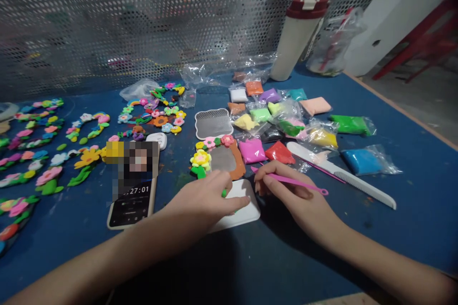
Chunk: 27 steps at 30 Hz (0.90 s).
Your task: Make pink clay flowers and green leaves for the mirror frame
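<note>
My right hand point(298, 195) grips a pink clay modelling tool point(291, 180), its pointed end toward the left. On the left, my left hand point(203, 195) is curled over a white board point(250, 217), thumb stretched to the right. A bit of green clay point(224, 193) peeks out between its fingers; the fingertips are partly hidden. Just beyond lies a frame decorated with brown clay point(236, 158), with a yellow clay flower point(201, 158) and pink flowers along its edge. Behind it is an undecorated white-edged frame point(213, 124).
Bagged clay in several colours, such as a red pack point(280, 152) and a blue pack point(365, 159), lies to the right with a white comb point(365, 190). A phone point(132, 207) and flower-decorated frames point(89, 126) are left. A tumbler point(298, 40) stands behind, before a perforated metal panel point(143, 24).
</note>
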{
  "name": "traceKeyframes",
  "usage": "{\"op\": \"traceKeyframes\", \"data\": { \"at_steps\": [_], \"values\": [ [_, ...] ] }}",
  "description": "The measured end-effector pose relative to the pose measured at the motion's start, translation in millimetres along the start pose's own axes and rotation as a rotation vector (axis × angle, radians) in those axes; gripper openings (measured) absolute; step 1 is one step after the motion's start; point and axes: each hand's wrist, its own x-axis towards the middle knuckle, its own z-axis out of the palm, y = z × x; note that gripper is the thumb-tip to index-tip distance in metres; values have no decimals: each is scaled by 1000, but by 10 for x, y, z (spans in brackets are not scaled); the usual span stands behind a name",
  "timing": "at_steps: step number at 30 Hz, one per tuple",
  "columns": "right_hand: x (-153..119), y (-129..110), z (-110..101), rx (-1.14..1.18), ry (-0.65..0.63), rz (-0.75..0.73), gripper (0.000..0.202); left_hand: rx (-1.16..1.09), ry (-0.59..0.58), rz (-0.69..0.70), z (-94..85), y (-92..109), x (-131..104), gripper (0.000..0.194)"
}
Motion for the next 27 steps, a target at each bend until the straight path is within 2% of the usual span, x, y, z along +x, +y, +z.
{"op": "traceKeyframes", "data": {
  "at_steps": [3, 10, 13, 17, 24, 27],
  "values": [
    [-12, -8, -25, 9, -8, -4, 17, -69, -54, 45, -33, -39, 71, 23],
    [-15, -32, -62, 28, 12, -5, 17, -117, -153, 59, -136, -59, 149, 20],
    [-11, -40, -69, 25, 10, 1, 17, -101, -150, 63, -163, -60, 152, 16],
    [-13, -48, -86, 6, 13, 13, 17, -96, -125, 56, -152, -46, 156, 2],
    [-5, -35, -93, -17, 15, 14, 17, -80, -122, 31, -143, -18, 186, 23],
    [-4, -33, -93, -20, 12, 18, 16, -82, -116, 41, -155, -42, 180, 25]
  ]
}}
